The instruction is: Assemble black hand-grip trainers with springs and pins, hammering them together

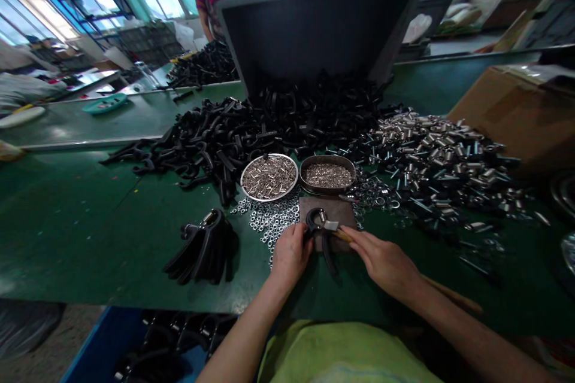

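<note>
My left hand [291,251] is closed around one side of a black plastic clamp [329,254], which has a curved jaw and a long handle. The clamp lies over a flat brown-grey block [344,209] on the bench. Wrapped in my right hand [384,260] is the wooden shaft of a hammer [332,225]; its small metal head rests at or just above the clamp's jaw. I cannot tell whether they touch. Beyond the block stand a round dish of small metal pins [269,177] and an oval tin of smaller metal pieces [327,175]. Loose nuts [269,218] lie left of the block.
Black clamp parts [215,131] spill from a tipped dark bin [318,30]. Metal-and-black screw parts [440,161] are heaped at right, before a cardboard box [516,114]. Several clamps [204,248] are stacked at left. Below is a blue crate [99,347]. A person [213,0] stands behind.
</note>
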Action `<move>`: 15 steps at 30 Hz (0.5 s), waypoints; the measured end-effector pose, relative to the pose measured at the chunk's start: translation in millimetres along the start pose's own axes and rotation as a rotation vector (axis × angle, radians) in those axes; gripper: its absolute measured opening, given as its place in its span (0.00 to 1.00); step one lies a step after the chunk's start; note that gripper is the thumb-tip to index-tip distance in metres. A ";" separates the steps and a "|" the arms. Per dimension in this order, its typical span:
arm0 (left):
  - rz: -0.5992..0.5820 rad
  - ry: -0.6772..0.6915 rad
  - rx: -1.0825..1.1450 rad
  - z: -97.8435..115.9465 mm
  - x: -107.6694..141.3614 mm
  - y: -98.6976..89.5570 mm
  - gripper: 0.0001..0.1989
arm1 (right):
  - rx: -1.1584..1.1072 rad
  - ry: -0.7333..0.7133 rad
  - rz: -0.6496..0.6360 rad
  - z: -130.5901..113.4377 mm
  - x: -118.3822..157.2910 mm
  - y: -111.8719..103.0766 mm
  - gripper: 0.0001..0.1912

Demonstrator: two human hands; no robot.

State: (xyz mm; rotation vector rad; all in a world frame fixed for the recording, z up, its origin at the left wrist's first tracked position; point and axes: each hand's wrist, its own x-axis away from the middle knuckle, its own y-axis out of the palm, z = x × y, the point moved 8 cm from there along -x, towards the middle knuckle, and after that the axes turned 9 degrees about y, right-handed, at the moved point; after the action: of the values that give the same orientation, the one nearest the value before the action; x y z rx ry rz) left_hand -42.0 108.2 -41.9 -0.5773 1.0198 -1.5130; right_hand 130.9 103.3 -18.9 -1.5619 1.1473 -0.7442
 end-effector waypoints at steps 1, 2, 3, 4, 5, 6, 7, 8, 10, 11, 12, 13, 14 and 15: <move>-0.009 0.013 0.015 0.6 -0.9 -0.5 0.16 | 0.024 0.006 0.046 9.6 6.0 -3.1 0.20; -0.015 0.018 0.046 0.7 -2.1 -1.2 0.17 | 0.064 0.021 0.102 21.3 13.6 -7.0 0.20; -0.014 0.008 0.103 0.0 -3.5 -2.0 0.19 | 0.120 0.044 0.160 34.1 22.2 -10.6 0.20; -0.005 -0.018 0.198 -1.5 -5.0 -2.4 0.19 | 0.184 0.071 0.211 47.0 31.1 -13.1 0.20; 0.006 -0.066 0.337 -3.6 -6.3 -1.2 0.19 | 0.247 0.099 0.251 59.0 39.3 -14.5 0.20; 0.014 -0.136 0.513 -5.9 -6.7 2.6 0.20 | 0.301 0.123 0.275 69.2 45.9 -14.6 0.20; 0.013 -0.232 0.711 -7.6 -5.7 9.6 0.20 | 0.335 0.136 0.284 76.6 50.0 -14.0 0.19; 0.011 -0.343 0.911 -7.6 -3.0 18.9 0.21 | 0.345 0.137 0.284 80.8 50.9 -13.2 0.18; 0.010 -0.566 1.258 -0.8 6.6 39.1 0.24 | 0.288 0.112 0.280 79.8 41.5 -15.0 0.17; 0.017 -0.656 1.384 5.1 12.2 47.2 0.25 | 0.234 0.093 0.278 75.6 30.9 -17.9 0.16; 0.035 -0.715 1.477 11.6 17.2 52.4 0.27 | 0.173 0.071 0.273 69.5 16.5 -21.6 0.16; 0.054 -0.739 1.541 18.3 21.2 54.8 0.28 | 0.113 0.051 0.264 62.6 -1.4 -25.6 0.16; 0.064 -0.737 1.577 24.8 24.4 54.9 0.29 | 0.070 0.039 0.241 55.7 -22.4 -28.7 0.15; 0.070 -0.728 1.580 30.0 27.6 53.2 0.29 | 0.040 0.023 0.214 48.4 -45.2 -31.0 0.15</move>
State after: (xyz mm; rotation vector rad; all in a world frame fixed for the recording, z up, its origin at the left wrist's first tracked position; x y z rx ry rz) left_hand 4.9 75.7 -77.0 0.1063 -0.7669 -1.3854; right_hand 167.1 164.0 0.2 -1.3749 1.2855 -0.6400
